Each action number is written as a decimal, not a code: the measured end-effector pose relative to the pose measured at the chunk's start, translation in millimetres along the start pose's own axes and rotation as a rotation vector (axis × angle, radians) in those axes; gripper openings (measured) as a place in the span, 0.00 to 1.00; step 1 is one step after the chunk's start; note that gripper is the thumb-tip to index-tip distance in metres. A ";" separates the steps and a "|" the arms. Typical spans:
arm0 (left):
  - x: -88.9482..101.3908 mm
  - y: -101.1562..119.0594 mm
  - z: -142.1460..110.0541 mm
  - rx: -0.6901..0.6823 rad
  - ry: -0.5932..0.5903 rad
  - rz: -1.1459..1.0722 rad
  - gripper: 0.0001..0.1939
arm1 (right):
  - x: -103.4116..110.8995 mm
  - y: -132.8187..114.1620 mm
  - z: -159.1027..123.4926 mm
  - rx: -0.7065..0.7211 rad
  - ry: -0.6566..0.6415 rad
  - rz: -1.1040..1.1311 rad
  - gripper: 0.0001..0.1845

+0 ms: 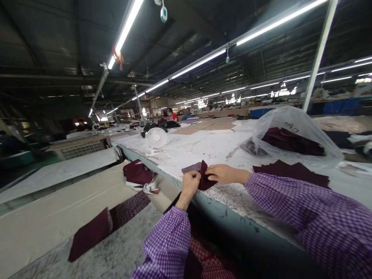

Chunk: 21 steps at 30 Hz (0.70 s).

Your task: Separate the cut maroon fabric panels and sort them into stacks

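Left hand point(190, 185) and right hand point(226, 173) pinch cloth point(205, 183), fingers nearly closed; likely light and limp, best held by edges.

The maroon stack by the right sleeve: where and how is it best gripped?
Probably by a jutting corner on the far edge of the maroon stack, pinched from above. It lies flat, but its corners splay out there, giving points to catch. The right sleeve hides its near edge, and the bag sits just beyond, so coming downward seems best.
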<state>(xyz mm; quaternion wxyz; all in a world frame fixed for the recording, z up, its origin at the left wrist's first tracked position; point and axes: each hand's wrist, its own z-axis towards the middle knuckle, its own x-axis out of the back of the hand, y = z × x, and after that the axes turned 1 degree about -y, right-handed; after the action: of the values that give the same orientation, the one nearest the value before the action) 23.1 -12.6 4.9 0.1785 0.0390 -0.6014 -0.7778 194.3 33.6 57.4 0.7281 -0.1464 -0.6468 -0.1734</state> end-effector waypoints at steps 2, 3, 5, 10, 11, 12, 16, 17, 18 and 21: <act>12.3 -3.0 4.0 0.040 0.094 -0.154 0.07 | -10.9 -5.1 9.7 -0.029 0.016 -0.066 0.20; 21.2 -4.0 6.7 0.056 0.151 -0.230 0.07 | -14.2 -7.2 12.1 -0.049 0.018 -0.097 0.21; 42.9 -4.5 12.9 0.074 0.269 -0.365 0.06 | -16.9 -10.2 13.7 -0.084 0.012 -0.125 0.21; 94.3 5.8 23.6 0.049 0.487 -0.571 0.07 | -14.3 -13.1 13.6 -0.099 -0.009 -0.108 0.20; 99.6 9.3 23.2 0.034 0.514 -0.588 0.07 | -13.6 -13.3 14.3 -0.102 -0.010 -0.105 0.20; 102.3 13.0 21.7 0.016 0.535 -0.595 0.07 | -12.9 -13.2 15.0 -0.107 -0.013 -0.095 0.20; 86.2 24.7 4.1 -0.077 0.502 -0.542 0.06 | -6.5 -10.3 14.4 -0.135 -0.033 0.201 0.20; 76.7 26.4 -2.8 -0.103 0.440 -0.481 0.06 | -3.9 -8.9 11.8 -0.157 -0.040 0.334 0.21; 65.9 27.7 -10.7 -0.140 0.332 -0.353 0.07 | -1.0 -7.4 7.9 -0.183 -0.042 0.444 0.23; 32.4 30.9 -37.2 -0.184 -0.010 0.035 0.08 | 7.9 -3.4 -11.7 -0.357 -0.030 0.717 0.37</act>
<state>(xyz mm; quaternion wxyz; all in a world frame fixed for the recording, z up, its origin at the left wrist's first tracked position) 10.2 -64.0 29.1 0.1921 0.0081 -0.5287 -0.8267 204.0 24.9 63.8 0.6961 -0.4895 -0.5250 -0.0158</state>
